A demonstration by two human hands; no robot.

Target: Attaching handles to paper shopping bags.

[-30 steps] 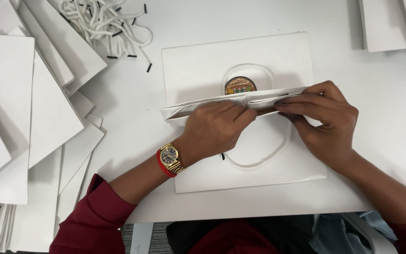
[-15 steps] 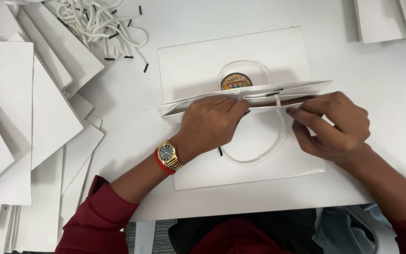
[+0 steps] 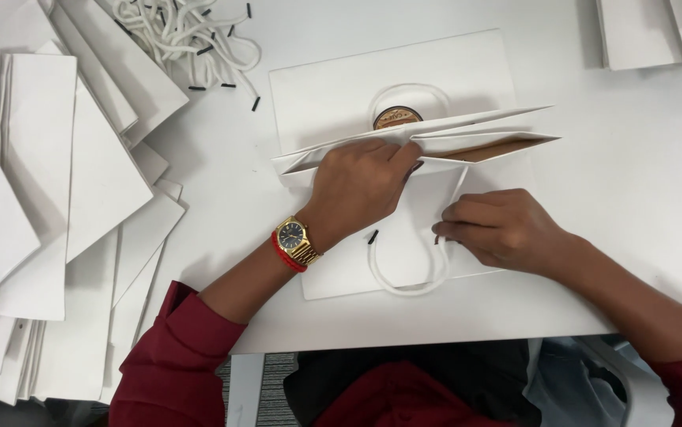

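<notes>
Right now you are working at the middle of the frame, where a flat white paper bag (image 3: 404, 158) is lying on the white table (image 3: 641, 237). Your left hand (image 3: 357, 190) is pressing down and pinching the bag's folded upper edge, fingers curled closed on the paper. Your right hand (image 3: 507, 229) is gripping the white cord handle (image 3: 404, 285) between thumb and fingertips just below that fold; the cord is looping down toward you, one black tip showing beside your left wrist.

The bag is looking light and fairly stiff, likely to crease sharply (so the reinforced fold is probably the safest place to hold it). The cord is seeming soft and limp, easiest taken near its end.

A small round brown object (image 3: 397, 118) is peeking out just above the fold. Stacks of flat white bags (image 3: 56, 198) are spreading across the left of the frame, loose black-tipped cords (image 3: 191, 39) are piling at upper left, and more white sheets (image 3: 649, 35) are sitting at upper right.
</notes>
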